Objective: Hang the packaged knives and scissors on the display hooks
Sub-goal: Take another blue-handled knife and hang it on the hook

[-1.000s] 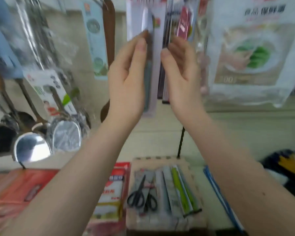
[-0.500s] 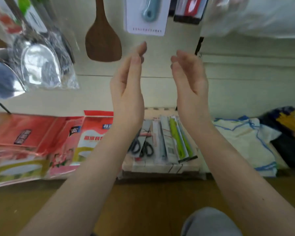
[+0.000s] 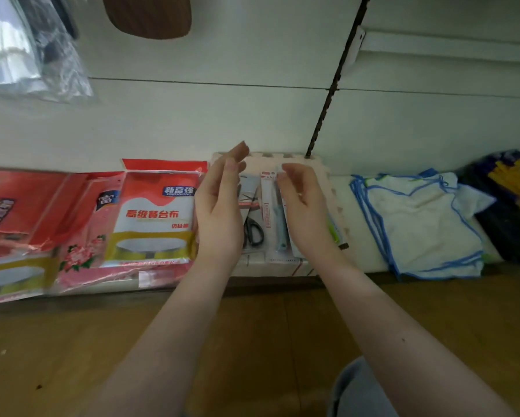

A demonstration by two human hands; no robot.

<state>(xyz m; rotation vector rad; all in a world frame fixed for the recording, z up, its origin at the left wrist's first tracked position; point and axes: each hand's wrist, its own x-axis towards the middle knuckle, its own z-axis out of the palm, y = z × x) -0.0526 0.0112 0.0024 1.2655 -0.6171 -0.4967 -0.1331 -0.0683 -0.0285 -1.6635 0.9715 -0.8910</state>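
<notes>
Both our left hand (image 3: 219, 212) and right hand (image 3: 305, 206) hover open and empty at centre frame over the flat, stiff, light carded teal-handled knife pack (image 3: 278, 224), best pinched by its top edge.

The floor (image 3: 72, 341) at 6 o'clock is brown wood with a dull sheen. At 9 o'clock the red tablecloth packets (image 3: 153, 215) are glossy, crinkled plastic film. The scissors (image 3: 254, 233) at centre have shiny black plastic handles, sealed on smooth white card beside a packaged knife (image 3: 279, 224) with a pale blue plastic handle. At 3 o'clock the cloths (image 3: 424, 221) are soft, matt white fabric edged blue. The spatula (image 3: 150, 16) at 12 o'clock is dark, smooth wood.
</notes>
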